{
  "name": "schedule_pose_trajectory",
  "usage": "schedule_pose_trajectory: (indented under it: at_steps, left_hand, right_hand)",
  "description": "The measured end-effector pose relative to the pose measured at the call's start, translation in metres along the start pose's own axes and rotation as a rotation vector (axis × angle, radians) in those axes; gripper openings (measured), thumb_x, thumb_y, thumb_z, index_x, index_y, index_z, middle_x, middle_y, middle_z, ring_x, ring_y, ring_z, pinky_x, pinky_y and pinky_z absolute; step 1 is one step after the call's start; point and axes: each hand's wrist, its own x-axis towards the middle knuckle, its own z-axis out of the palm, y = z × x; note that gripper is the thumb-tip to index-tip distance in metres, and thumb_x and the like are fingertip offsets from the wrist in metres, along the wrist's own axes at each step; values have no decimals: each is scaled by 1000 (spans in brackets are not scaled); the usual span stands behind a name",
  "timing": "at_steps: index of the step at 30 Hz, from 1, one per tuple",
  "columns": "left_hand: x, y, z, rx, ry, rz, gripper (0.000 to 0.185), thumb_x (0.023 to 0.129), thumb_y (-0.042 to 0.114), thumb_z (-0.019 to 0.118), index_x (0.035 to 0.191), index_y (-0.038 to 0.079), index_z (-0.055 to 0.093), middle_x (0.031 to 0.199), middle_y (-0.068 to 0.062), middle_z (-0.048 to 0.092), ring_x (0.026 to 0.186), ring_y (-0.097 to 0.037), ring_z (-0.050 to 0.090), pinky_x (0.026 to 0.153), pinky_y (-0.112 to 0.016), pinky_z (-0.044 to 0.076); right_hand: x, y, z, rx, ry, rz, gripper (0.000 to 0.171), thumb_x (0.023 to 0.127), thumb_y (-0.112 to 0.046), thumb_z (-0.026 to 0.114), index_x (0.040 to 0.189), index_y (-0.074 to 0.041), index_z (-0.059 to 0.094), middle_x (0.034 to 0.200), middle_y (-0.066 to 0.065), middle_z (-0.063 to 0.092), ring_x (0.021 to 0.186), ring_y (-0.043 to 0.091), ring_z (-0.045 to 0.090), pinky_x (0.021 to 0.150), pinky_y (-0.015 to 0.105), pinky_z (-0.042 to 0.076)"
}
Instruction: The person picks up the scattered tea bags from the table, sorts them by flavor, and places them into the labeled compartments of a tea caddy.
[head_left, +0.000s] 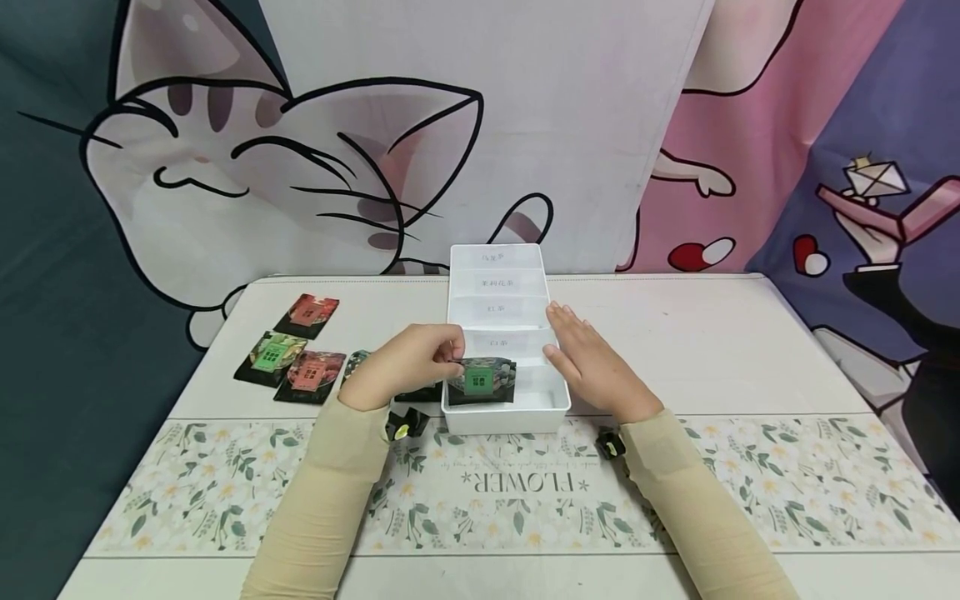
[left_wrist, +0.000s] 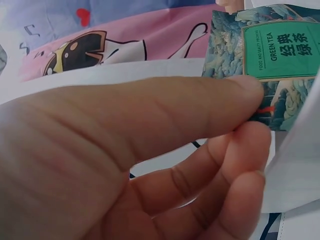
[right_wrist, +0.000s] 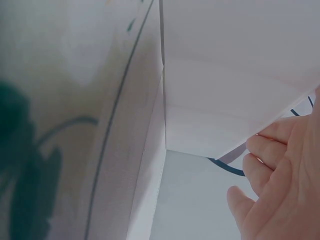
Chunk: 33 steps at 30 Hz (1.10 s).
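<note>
My left hand point(head_left: 408, 362) pinches a green tea bag packet point(head_left: 480, 381) by its edge, thumb against the fingers. The packet is held at the front left part of a long white box point(head_left: 506, 421) with labelled compartments. In the left wrist view its green label point(left_wrist: 282, 49) reads "GREEN TEA", and the thumb point(left_wrist: 220, 102) lies over one edge. My right hand point(head_left: 600, 367) rests against the right wall of the box, its fingers extended along the rim. The right wrist view shows these fingers point(right_wrist: 267, 150) at the edge of the white box wall point(right_wrist: 240, 75).
Left of the box lie a red packet point(head_left: 309, 314), a green packet point(head_left: 272, 357) and another red packet point(head_left: 311, 375). More dark packets point(head_left: 420, 394) are partly hidden behind my left hand. A flower-patterned strip point(head_left: 525, 517) runs across the table's front. A cartoon curtain hangs behind.
</note>
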Motion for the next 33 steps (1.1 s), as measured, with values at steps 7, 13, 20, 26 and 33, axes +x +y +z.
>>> schedule_pose_trajectory:
  at_steps: [7,13,20,26,33]
  left_hand:
    - [-1,1,0,15,-32,-5,24,91,7,77,83,11,54,72,2,52,67,-14,48,66,-31,42]
    - [-4,-2,-2,-3,-15,-47,23,90,10,77,86,11,55,78,1,59,71,-15,53,67,-32,45]
    - [-4,-5,-6,-7,7,-67,20,91,9,76,87,12,56,78,0,60,71,-16,54,67,-33,45]
    - [-4,-5,-8,8,9,-68,18,91,10,76,88,12,58,82,0,63,73,-16,56,67,-33,46]
    - [-8,-6,-13,23,35,-87,13,96,12,70,107,7,65,93,-3,69,82,-18,63,75,-38,52]
  right_hand:
    - [1,0,0,1,-2,-1,66,111,-43,31,161,-2,16,168,12,16,155,33,14,124,53,12]
    - [2,0,0,-3,0,-3,65,111,-40,34,161,-2,17,168,12,16,155,31,13,124,52,12]
    - [2,1,0,-8,7,-10,65,111,-40,33,161,-1,17,167,13,17,154,34,16,124,53,13]
    - [2,3,0,-13,-9,-1,66,111,-43,30,161,-3,15,168,11,14,155,31,11,124,53,12]
    - [1,2,0,-10,-2,-4,65,111,-41,32,161,-3,15,168,11,15,155,30,11,124,53,11]
